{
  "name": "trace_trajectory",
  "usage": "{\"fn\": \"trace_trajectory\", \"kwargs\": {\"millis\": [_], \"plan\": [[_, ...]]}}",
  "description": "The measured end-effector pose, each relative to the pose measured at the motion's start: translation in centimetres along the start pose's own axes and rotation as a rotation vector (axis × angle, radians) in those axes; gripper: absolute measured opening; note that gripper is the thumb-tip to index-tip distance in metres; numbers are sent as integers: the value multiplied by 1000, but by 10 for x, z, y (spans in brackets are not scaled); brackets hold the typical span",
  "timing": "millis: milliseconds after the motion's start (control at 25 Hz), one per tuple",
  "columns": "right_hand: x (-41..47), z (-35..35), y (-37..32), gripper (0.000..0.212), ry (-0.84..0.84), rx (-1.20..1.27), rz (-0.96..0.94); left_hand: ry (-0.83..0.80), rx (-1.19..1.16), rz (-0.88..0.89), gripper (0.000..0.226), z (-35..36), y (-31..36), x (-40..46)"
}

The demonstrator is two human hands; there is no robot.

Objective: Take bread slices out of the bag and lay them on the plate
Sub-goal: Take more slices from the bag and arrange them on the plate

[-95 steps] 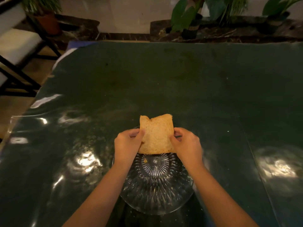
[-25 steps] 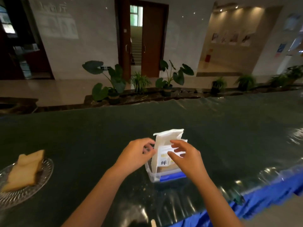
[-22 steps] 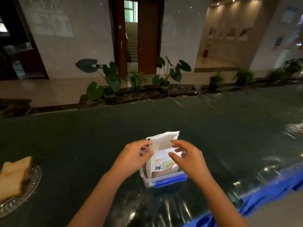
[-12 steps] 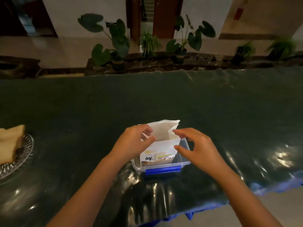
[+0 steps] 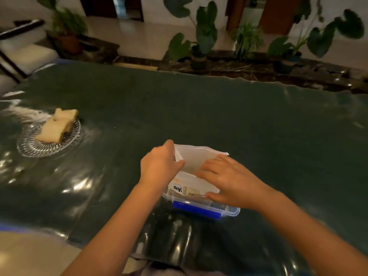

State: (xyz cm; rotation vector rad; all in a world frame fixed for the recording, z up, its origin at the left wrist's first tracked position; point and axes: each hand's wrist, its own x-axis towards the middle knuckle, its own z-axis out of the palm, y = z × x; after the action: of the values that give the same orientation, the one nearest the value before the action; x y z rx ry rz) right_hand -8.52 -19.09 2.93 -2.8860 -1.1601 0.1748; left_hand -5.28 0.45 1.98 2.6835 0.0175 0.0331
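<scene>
Head view: bread bag (image 5: 194, 159) is standing upright inside a clear plastic container (image 5: 229, 211) with a blue clip, so the container is likely bracing it. Left hand (image 5: 159, 166) is pinching the bag's left mouth edge, grip clamped on the film, apparently holding the opening wide. Right hand (image 5: 227, 181) is resting at the mouth, fingers apart and clamped on nothing, probably poised to reach in. Bread slices (image 5: 56, 126) are lying stacked on the glass plate (image 5: 29, 150), well apart to the left on the dark tabletop (image 5: 239, 116).
</scene>
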Motion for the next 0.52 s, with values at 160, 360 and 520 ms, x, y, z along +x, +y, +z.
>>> {"fn": "trace_trajectory", "kwargs": {"millis": [160, 360, 520], "plan": [[-17, 4, 17, 42, 21, -50, -103, 29, 20, -82, 23, 9, 6, -11], [-46, 5, 27, 35, 58, -79, -184, 30, -123, -148, 32, 8, -2, -19], [-62, 2, 35, 35, 57, -80, -163, 87, -273, -256, 15, 2, -13, -29]]}}
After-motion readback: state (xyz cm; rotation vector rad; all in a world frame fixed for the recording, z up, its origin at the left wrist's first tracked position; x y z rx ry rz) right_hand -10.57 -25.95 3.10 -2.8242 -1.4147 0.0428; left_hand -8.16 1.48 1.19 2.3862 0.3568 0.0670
